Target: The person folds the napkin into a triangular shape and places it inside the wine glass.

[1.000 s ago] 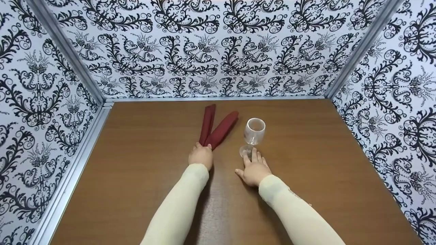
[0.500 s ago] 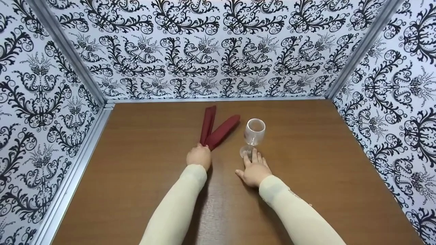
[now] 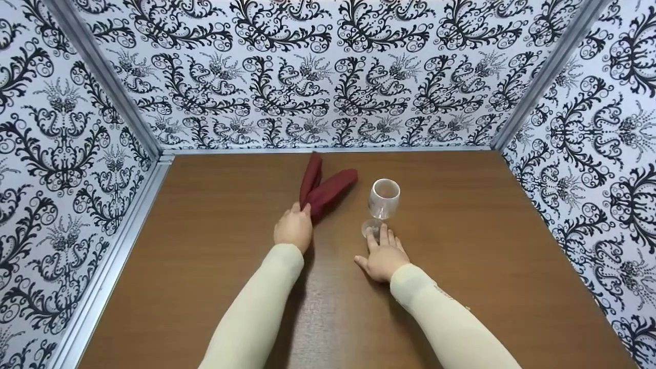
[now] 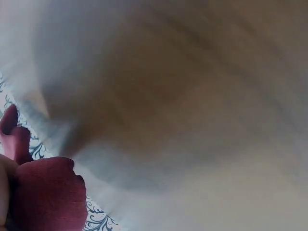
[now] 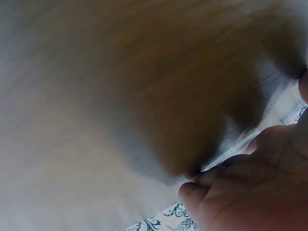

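Where the brown wooden table [image 3: 461, 266] is meeting patterned black-and-white walls [image 3: 328, 72], the left hand [image 3: 293, 229] is pinching the near end of a folded dark red napkin [image 3: 323, 188], its two ends fanning toward the back wall. The right hand [image 3: 382, 256] is lying flat, fingers straight, touching the foot of an upright wine glass [image 3: 382, 202]. Only the left wrist view is showing the napkin [image 4: 45, 192] up close; both wrist views are blurring the tabletop.

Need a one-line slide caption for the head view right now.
Left hand grips a folded red napkin while right hand steadies the foot of an upright wine glass on a wooden table.
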`<state>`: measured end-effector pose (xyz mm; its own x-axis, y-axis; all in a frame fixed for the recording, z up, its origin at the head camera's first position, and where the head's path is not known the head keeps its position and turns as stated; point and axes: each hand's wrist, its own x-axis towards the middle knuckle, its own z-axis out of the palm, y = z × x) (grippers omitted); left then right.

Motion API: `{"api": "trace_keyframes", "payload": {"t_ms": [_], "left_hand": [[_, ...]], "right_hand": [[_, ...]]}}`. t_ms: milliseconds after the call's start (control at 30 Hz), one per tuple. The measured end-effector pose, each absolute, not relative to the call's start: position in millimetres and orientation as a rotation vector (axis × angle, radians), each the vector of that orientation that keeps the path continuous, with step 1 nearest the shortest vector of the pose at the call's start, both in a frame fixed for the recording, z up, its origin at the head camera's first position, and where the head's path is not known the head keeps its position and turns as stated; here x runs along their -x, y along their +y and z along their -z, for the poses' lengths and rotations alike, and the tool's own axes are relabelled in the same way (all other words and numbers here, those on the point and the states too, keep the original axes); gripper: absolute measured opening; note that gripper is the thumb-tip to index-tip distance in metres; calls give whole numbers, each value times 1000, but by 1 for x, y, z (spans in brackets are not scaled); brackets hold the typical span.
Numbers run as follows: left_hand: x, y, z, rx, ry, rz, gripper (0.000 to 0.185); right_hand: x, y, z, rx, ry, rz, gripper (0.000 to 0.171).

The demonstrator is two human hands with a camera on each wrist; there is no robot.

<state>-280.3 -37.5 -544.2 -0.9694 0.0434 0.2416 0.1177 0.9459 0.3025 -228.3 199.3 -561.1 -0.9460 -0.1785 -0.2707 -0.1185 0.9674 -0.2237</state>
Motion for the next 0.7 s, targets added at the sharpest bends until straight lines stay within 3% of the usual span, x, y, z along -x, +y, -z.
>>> {"api": "trace_keyframes", "payload": {"t_ms": [700], "left_hand": [[293, -27, 501, 114, -2571, 1007, 39]], "right_hand": [[228, 192, 561, 254, 2831, 271, 87]]}}
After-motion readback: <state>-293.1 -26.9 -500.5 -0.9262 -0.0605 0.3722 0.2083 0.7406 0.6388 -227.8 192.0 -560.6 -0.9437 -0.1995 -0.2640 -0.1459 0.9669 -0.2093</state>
